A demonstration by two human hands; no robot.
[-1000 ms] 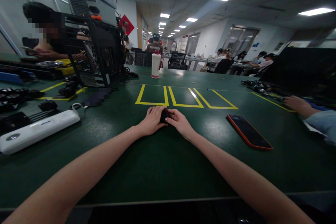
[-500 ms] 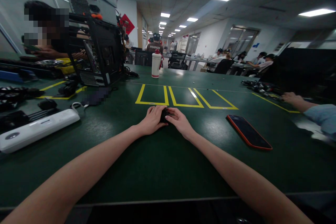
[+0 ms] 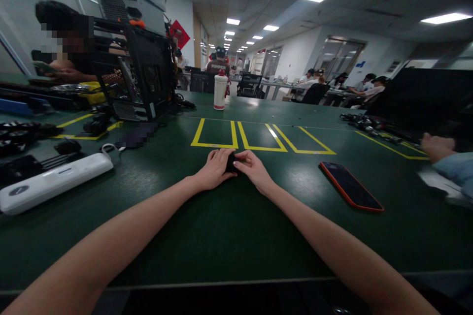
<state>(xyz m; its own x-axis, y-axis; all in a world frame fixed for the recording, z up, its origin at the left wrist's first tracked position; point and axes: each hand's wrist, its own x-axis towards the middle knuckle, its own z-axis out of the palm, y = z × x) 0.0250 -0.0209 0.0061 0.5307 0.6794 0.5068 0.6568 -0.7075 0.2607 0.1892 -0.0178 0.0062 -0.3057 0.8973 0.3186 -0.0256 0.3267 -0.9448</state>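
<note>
Between my two hands a small black object stands on the green table; its kind cannot be made out. My left hand wraps round its left side, fingers over the far edge and thumb at the near side. With thumb and fingertips, my right hand pinches it from the right. Much of the object is hidden by the fingers. Just beyond my hands are yellow tape frames on the tabletop. To the right lies a phone with an orange edge.
A long white device lies at left, near black fans and cables. Behind it stands an open black computer case. A white bottle stands at the back. At right, a co-worker's hand is near a heap of cables.
My hands stay in almost the same place around the black object, with only a slight shift of the right fingers. The co-worker's hand at right has moved away to the right.
</note>
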